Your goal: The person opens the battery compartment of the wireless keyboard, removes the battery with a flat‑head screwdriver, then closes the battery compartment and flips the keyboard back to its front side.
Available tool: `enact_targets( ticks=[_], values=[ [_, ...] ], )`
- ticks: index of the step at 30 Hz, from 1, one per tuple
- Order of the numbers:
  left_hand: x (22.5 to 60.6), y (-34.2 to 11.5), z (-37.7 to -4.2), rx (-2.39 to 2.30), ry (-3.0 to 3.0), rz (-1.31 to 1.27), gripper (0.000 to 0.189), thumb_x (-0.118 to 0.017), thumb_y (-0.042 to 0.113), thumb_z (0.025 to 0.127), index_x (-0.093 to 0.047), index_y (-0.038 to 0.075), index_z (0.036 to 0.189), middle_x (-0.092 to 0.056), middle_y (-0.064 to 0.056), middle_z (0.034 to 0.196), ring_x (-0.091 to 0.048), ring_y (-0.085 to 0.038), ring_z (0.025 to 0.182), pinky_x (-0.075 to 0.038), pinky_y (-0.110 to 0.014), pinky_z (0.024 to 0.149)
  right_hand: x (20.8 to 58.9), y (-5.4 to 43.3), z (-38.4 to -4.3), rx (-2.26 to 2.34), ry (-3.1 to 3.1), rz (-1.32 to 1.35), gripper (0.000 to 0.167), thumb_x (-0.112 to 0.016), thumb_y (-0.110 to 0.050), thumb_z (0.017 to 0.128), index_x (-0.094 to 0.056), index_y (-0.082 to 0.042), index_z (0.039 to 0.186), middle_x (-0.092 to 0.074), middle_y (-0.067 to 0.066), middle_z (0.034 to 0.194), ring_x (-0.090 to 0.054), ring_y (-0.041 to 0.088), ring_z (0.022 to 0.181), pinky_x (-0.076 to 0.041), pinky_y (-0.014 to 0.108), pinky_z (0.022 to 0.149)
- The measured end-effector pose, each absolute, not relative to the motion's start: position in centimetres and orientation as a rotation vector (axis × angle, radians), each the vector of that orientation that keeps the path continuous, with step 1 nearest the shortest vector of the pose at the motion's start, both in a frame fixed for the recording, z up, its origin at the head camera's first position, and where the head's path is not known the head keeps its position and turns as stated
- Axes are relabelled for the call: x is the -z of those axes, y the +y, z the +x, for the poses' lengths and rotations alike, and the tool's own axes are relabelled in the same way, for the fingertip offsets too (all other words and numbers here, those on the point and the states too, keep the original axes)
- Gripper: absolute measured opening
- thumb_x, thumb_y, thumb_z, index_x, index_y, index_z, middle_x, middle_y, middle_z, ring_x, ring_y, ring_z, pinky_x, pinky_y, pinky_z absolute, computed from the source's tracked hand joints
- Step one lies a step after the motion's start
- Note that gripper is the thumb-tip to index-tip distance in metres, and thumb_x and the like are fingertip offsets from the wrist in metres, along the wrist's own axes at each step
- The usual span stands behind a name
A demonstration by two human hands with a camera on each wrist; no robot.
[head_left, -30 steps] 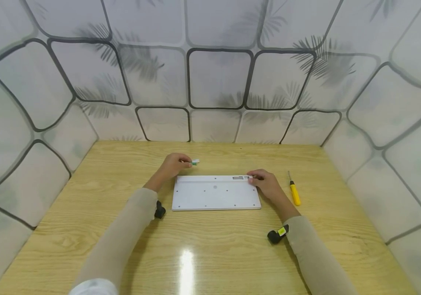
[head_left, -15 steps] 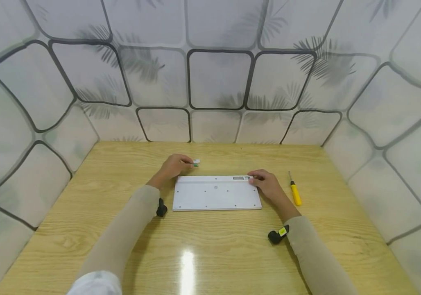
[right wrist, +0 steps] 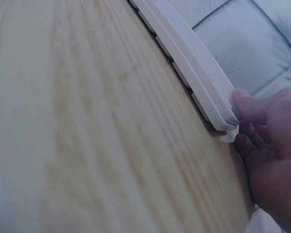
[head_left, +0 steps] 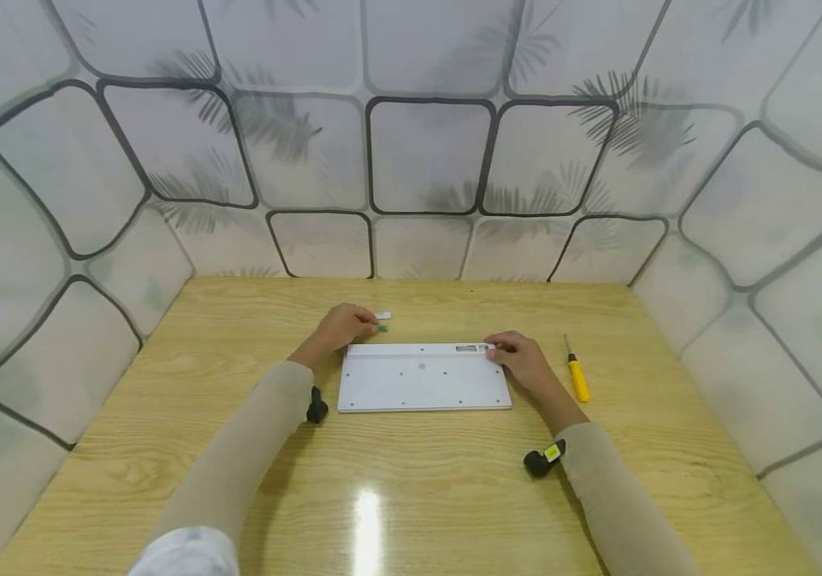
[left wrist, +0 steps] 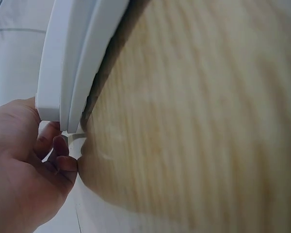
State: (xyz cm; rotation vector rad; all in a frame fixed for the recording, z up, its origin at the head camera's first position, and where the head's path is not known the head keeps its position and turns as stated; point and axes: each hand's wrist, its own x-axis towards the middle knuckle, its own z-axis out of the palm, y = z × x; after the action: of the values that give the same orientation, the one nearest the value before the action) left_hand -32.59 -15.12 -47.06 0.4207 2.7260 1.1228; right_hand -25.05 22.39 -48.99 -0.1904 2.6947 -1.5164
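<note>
A white keyboard [head_left: 424,382] lies face down on the wooden table, its screw-dotted back up. Near its far right corner is a battery slot [head_left: 465,348]. My left hand [head_left: 339,326] is beyond the keyboard's far left corner and pinches a small green battery [head_left: 382,328] at its fingertips; in the left wrist view the keyboard's end hides part of the fingers. Just past them lies a small white cover [head_left: 383,315]. With thumb on the back and fingers around the far edge, my right hand [head_left: 515,356] grips the keyboard's far right corner.
A screwdriver [head_left: 577,379] with a yellow handle lies to the right of my right hand, its tip pointing away. The table [head_left: 454,496] runs back to a patterned wall covering [head_left: 421,152], which also stands on both sides.
My left hand has shifted slightly toward the keyboard with the green battery, which now shows apart from the white cover. My right hand keeps its grip on the corner.
</note>
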Motion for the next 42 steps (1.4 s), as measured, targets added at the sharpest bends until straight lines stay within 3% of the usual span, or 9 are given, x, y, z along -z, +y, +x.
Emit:
enact_targets(
  ticks=[8, 24, 37, 42],
  values=[
    [47.1, -15.4, -32.5, -1.175, 2.69, 0.417, 0.021, -0.069, 0.016, 0.096, -0.077, 0.008, 0.114, -0.073, -0.012, 0.119, -0.062, -0.031, 0.12, -0.047, -0.048, 0.105, 48.9, 22.4, -24.9, 1.521, 2.691, -0.182, 0.028, -0.065, -0.02, 0.1, -0.07, -0.009, 0.125, -0.063, 0.013, 0.116, -0.052, 0.027, 0.102, -0.042, 0.036, 0.088],
    [47.1, -15.6, -32.4, -1.168, 2.691, 0.44, 0.02, -0.07, 0.013, 0.095, -0.076, 0.005, 0.112, -0.073, -0.012, 0.112, -0.064, -0.026, 0.106, -0.05, -0.043, 0.096, 48.8, 22.2, -24.8, 1.514, 2.694, -0.181, 0.029, -0.064, -0.021, 0.1, -0.069, -0.009, 0.126, -0.063, 0.013, 0.118, -0.052, 0.027, 0.103, -0.043, 0.036, 0.089],
    [47.0, -16.2, -33.3, -1.181, 2.649, 0.43, 0.027, -0.067, 0.02, 0.098, -0.072, 0.009, 0.122, -0.068, -0.012, 0.121, -0.06, -0.028, 0.114, -0.048, -0.045, 0.099, 49.1, 22.3, -25.1, 1.513, 2.697, -0.166, 0.028, -0.064, -0.018, 0.1, -0.069, -0.01, 0.126, -0.063, 0.013, 0.123, -0.053, 0.028, 0.107, -0.043, 0.038, 0.094],
    [46.6, -16.0, -33.8, -1.146, 2.678, 0.455, 0.028, -0.064, 0.024, 0.1, -0.071, 0.011, 0.124, -0.067, -0.011, 0.127, -0.057, -0.03, 0.121, -0.044, -0.05, 0.106, 49.0, 22.3, -25.1, 1.524, 2.687, -0.164, 0.028, -0.065, -0.019, 0.1, -0.069, -0.01, 0.126, -0.063, 0.013, 0.123, -0.052, 0.028, 0.107, -0.042, 0.04, 0.094]
  ],
)
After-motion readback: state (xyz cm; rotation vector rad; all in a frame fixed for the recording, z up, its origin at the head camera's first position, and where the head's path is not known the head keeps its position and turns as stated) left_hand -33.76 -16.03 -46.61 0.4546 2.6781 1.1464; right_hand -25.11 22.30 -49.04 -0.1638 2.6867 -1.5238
